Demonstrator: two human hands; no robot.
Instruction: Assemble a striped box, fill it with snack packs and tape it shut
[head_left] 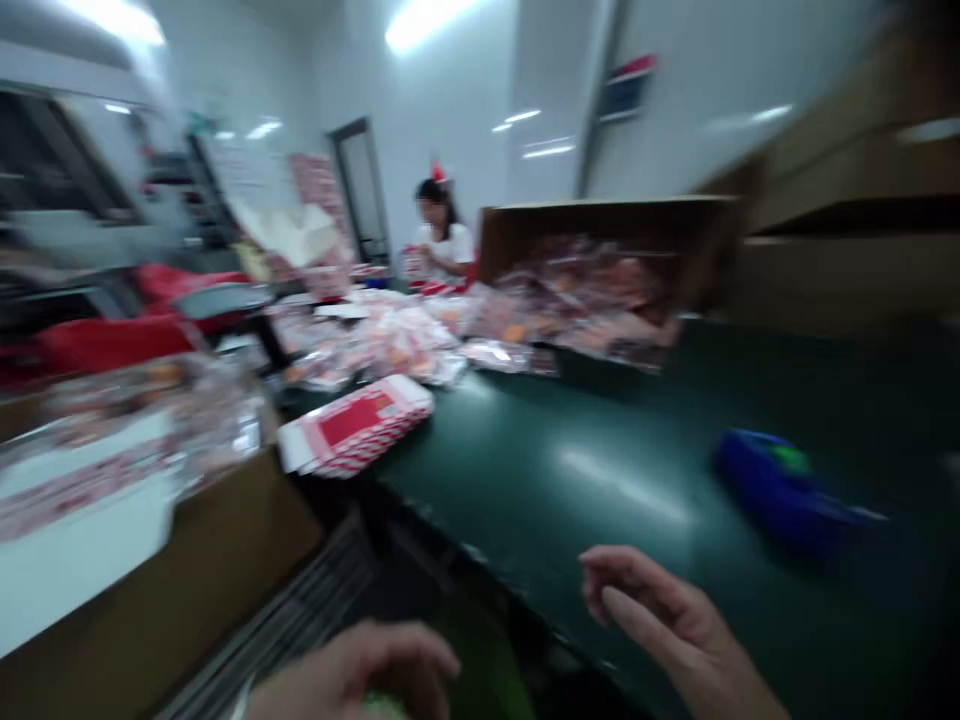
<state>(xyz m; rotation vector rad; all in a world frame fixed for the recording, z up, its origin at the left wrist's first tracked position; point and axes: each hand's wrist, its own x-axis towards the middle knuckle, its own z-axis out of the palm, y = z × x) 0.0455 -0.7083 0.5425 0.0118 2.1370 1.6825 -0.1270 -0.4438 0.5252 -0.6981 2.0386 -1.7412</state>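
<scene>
Green object (pixel 382 707) barely shows in the curled left hand (pixel 352 675), too cut off to name, while the right hand (pixel 675 625) hangs open, fingers loosely apart, over the dark green worktop (pixel 540 480).

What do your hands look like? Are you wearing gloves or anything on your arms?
No gloves! Your left hand and right hand are both bare, and no ring or watch shows. The right hand has long, slim fingers. The picture is blurry, and the bottom edge cuts off your arms, so I can't tell about sleeves.
</scene>
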